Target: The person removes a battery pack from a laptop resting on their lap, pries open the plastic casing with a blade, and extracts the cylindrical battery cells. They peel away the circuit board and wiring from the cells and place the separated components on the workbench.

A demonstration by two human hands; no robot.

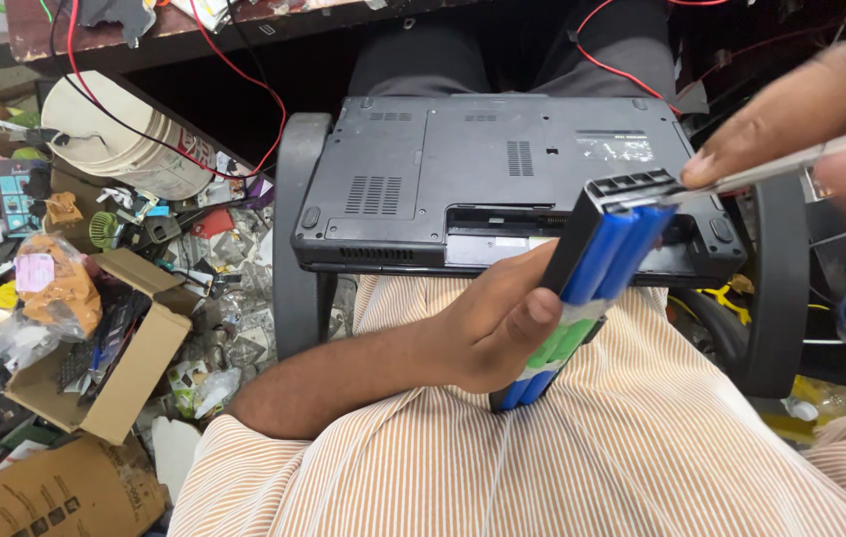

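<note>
Cluttered floor (pixel 234 328), cardboard boxes (pixel 134 368), white bucket (pixel 114 139), dark chair armrests (pixel 295 229)

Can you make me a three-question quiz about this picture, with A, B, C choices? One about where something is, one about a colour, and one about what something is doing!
1. Where does the laptop lie?
A. on the person's lap, bottom side up
B. inside the cardboard box
C. on the floor

2. What colour are the round cells in the battery pack?
A. red
B. blue
C. yellow

3. What is the left hand doing?
A. resting flat on the laptop
B. hanging free
C. keeping a grip on the battery pack

Answers:
1 A: its dark underside with vents faces up across the knees.
2 B: blue cylinders show in the opened black case.
3 C: its fingers wrap the pack, while the right hand puts a thin metal tool to the pack's top.
</note>
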